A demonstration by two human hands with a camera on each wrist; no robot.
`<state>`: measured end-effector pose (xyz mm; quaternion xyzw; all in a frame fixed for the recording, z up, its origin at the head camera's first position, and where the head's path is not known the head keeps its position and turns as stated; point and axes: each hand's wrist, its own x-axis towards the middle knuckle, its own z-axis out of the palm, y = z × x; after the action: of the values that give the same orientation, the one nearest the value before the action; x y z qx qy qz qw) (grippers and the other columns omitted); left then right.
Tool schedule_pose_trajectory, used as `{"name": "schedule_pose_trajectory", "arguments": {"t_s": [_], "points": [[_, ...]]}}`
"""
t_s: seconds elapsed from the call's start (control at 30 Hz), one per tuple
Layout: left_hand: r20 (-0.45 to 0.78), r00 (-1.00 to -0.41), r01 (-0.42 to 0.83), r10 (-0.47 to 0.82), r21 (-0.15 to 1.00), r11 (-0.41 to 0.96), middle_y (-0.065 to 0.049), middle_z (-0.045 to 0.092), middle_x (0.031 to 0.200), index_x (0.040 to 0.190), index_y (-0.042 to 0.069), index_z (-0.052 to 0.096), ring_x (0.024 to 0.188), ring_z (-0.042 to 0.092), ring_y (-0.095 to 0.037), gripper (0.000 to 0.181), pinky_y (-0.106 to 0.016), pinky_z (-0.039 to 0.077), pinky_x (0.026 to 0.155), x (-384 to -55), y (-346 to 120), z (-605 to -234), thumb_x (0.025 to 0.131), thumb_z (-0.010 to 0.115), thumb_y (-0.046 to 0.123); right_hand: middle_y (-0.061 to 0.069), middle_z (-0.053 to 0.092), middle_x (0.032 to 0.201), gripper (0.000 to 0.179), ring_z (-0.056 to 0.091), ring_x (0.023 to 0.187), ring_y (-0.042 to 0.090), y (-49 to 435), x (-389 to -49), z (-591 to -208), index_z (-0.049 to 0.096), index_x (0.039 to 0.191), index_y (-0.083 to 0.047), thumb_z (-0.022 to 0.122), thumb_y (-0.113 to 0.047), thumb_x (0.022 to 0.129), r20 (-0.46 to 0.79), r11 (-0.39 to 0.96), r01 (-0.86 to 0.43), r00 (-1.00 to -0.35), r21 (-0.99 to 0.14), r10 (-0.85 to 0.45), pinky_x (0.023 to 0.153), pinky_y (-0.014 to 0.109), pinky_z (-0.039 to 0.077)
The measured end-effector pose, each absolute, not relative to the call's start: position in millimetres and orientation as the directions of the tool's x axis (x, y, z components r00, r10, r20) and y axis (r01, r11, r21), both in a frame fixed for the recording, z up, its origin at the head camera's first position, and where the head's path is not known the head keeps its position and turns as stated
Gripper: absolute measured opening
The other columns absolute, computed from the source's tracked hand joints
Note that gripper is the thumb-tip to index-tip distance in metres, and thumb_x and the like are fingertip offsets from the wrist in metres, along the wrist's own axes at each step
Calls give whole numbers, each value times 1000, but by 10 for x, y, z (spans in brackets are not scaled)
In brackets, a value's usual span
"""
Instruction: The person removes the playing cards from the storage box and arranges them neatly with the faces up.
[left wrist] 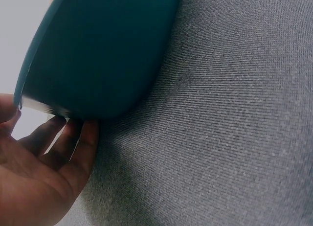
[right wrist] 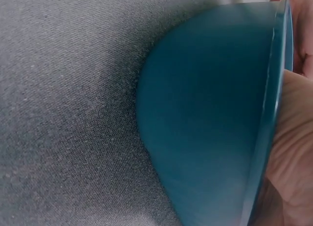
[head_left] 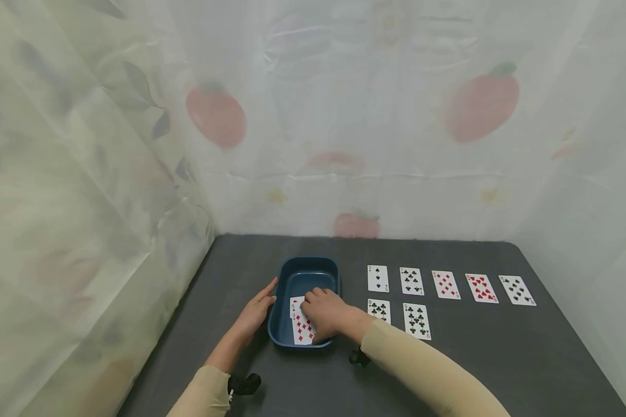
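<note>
A deep blue tray (head_left: 304,262) with rounded corners stands on the dark table. Inside its near half lie overlapping playing cards (head_left: 300,331); the most visible one bears red diamonds. My right hand (head_left: 324,313) reaches over the tray's right rim and rests over these cards, hiding part of them. Its fingers bend downward, and I cannot tell whether they pinch a card. On the other side, my left hand (head_left: 254,313) touches the tray's left wall with extended fingers. The left wrist view shows those fingertips (left wrist: 89,128) against the outer wall, the thumb up by the rim.
Right of the tray, several face-up cards form a back row, from a black-suited card (head_left: 378,278) to a spades card (head_left: 517,291) at the far right. Two clubs cards (head_left: 417,321) lie in front, one partly behind my right forearm. Patterned curtains (head_left: 355,116) enclose the table.
</note>
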<state>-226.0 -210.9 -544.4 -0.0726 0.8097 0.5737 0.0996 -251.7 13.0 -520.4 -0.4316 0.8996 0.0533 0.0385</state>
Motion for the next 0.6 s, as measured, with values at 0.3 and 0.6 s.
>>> {"name": "schedule_pose_trajectory", "arguments": {"t_s": [0.3, 0.6], "points": [[-243, -970, -229, 1, 916, 328, -9, 20, 169, 162, 30, 32, 154, 16, -38, 55, -64, 17, 118, -2271, -2104, -5442, 109, 41, 25, -2, 57, 128, 85, 50, 112, 16, 112, -2568, -5252, 60, 136, -20, 85, -65, 70, -145, 648, -761, -644, 20, -751, 102, 38, 46], [-237, -971, -221, 10, 919, 327, -10, 18, 170, 163, 29, 30, 155, 14, -38, 55, -63, 14, 118, -2270, -2115, -5431, 109, 40, 25, -2, 57, 126, 83, 49, 109, 16, 72, -2582, -5271, 60, 133, -18, 89, -62, 68, -152, 659, -752, -649, -19, -745, 100, 37, 46]]}}
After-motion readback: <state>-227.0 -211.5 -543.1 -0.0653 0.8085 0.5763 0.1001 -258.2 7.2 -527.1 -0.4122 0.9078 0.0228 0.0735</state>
